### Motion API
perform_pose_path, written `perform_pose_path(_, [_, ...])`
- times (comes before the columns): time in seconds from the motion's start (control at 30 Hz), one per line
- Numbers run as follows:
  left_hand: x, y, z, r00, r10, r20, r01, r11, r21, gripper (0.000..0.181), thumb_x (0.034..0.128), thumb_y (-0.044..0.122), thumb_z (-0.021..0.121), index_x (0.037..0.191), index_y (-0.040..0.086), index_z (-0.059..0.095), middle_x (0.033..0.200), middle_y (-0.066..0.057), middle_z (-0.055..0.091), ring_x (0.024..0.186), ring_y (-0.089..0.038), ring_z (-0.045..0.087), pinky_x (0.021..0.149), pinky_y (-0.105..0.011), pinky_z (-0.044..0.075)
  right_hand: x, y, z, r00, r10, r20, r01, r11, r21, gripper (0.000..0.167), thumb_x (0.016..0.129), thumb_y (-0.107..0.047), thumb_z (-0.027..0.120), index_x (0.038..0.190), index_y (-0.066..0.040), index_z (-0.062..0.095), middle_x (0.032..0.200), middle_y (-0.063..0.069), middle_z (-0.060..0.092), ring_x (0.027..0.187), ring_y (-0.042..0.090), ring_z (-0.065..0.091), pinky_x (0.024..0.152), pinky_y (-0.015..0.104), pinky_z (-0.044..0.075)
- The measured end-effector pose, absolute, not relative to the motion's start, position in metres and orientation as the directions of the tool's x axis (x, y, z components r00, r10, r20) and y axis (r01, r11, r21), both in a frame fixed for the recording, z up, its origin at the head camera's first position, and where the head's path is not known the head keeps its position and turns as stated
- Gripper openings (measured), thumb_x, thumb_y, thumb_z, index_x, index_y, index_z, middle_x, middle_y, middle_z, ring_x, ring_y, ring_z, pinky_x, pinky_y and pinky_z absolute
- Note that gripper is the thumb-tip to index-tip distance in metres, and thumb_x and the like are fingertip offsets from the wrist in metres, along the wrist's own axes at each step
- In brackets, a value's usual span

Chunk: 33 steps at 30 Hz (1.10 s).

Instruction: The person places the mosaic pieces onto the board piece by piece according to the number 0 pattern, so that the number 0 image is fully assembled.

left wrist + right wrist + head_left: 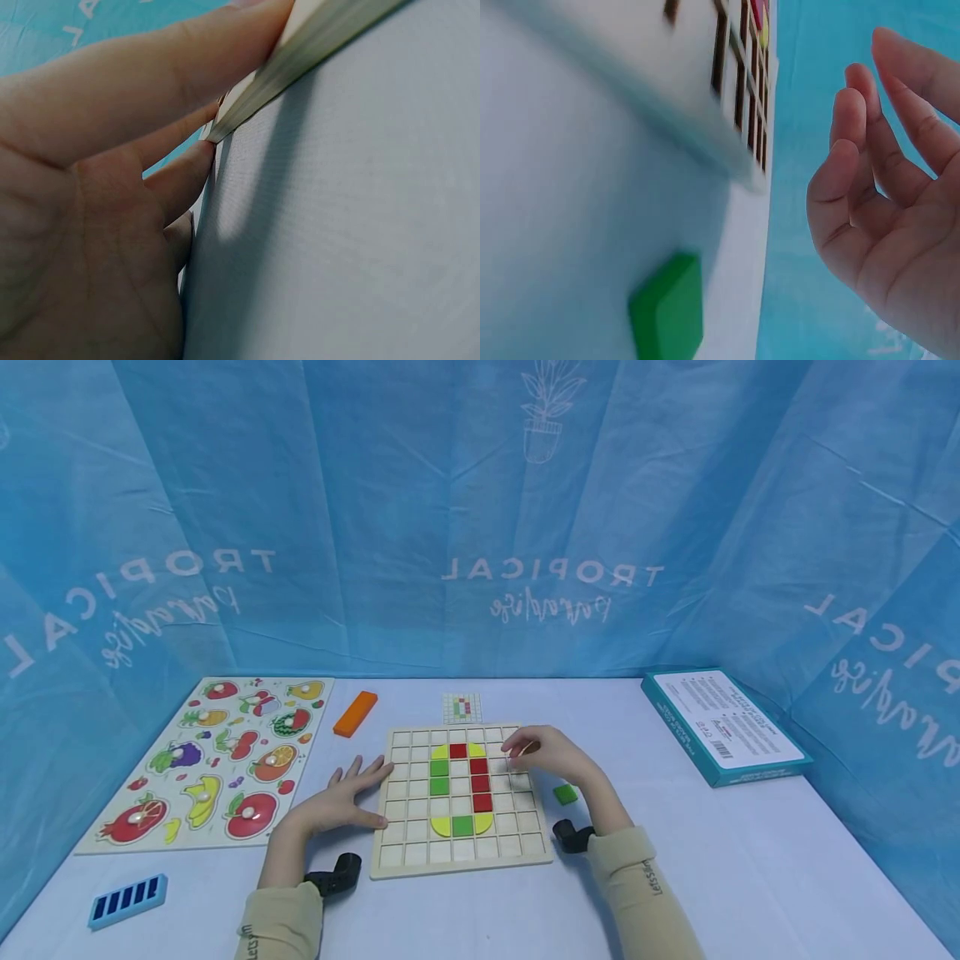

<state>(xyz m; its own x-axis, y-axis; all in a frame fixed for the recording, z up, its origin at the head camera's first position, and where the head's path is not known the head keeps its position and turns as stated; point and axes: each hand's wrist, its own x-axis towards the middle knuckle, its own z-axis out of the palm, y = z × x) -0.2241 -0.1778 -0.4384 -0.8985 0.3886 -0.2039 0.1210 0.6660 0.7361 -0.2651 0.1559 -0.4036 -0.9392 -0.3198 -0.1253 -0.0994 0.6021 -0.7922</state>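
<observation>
A square wooden grid board (517,852) lies in the middle of the table, with yellow curved pieces (441,827), red squares (482,783) and green squares (438,786) set in its cells as a ring. My left hand (337,806) rests along the board's left edge, fingers spread and the thumb touching the near part of the rim. Above the board's right side hovers my right hand (551,756), its fingers loosely bent; in the right wrist view the visible fingers (849,120) hold nothing. A green square tile (566,794) lies on the table beneath the right forearm.
Behind the board is a small pattern card (462,708). To the left lie a fruit knob puzzle (247,727), an orange block (356,714) and a blue slotted piece (128,902). A teal box (727,727) is at the right rear, before a blue curtain (480,527).
</observation>
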Motion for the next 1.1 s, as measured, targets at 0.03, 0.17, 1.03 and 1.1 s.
perform_pose_path(0.03, [-0.224,-0.178,-0.438,-0.899,0.387,-0.206,0.118,0.665,0.738,0.093,0.0661,0.029,0.078,0.144,0.007,0.031,0.152,-0.019,0.013,0.138,-0.043,-0.010,0.106,-0.062,-0.009,-0.265,0.159,-0.404,-0.941,-0.312,-0.129,-0.091,0.602,-0.793,0.019,0.080,-0.012,0.069,0.100,-0.010,0.068,0.086,0.001,0.062,0.079,0.017,0.055,0.073,0.030,0.046])
perform_pose_path(0.17, [-0.224,-0.178,-0.439,-0.900,0.382,-0.211,0.109,0.664,0.740,0.093,0.0660,0.029,0.078,0.144,0.007,0.031,0.153,-0.018,0.013,0.138,-0.043,-0.011,0.106,-0.063,-0.009,-0.265,0.173,-0.406,-0.947,-0.293,-0.133,-0.073,0.598,-0.798,0.020,0.081,-0.010,0.067,0.101,-0.008,0.067,0.089,0.001,0.063,0.083,0.018,0.055,0.075,0.031,0.047])
perform_pose_path(1.03, [-0.223,-0.178,-0.438,-0.895,0.396,-0.205,0.120,0.657,0.744,0.093,0.0667,0.029,0.077,0.144,0.006,0.031,0.152,-0.020,0.013,0.138,-0.043,-0.010,0.106,-0.062,-0.009,-0.254,0.228,-0.419,-0.878,-0.383,-0.286,-0.041,0.655,-0.754,0.024,0.071,0.001,0.071,0.094,-0.003,0.066,0.087,0.004,0.063,0.081,0.018,0.054,0.074,0.030,0.046])
perform_pose_path(1.1, [-0.224,-0.178,-0.438,-0.897,0.391,-0.208,0.116,0.660,0.742,0.093,0.0665,0.029,0.077,0.144,0.007,0.031,0.152,-0.019,0.013,0.138,-0.043,-0.010,0.106,-0.062,-0.009,-0.254,0.228,-0.418,-0.870,-0.400,-0.288,-0.052,0.655,-0.754,0.026,0.069,0.004,0.072,0.093,-0.003,0.066,0.086,0.004,0.062,0.080,0.018,0.053,0.073,0.030,0.046])
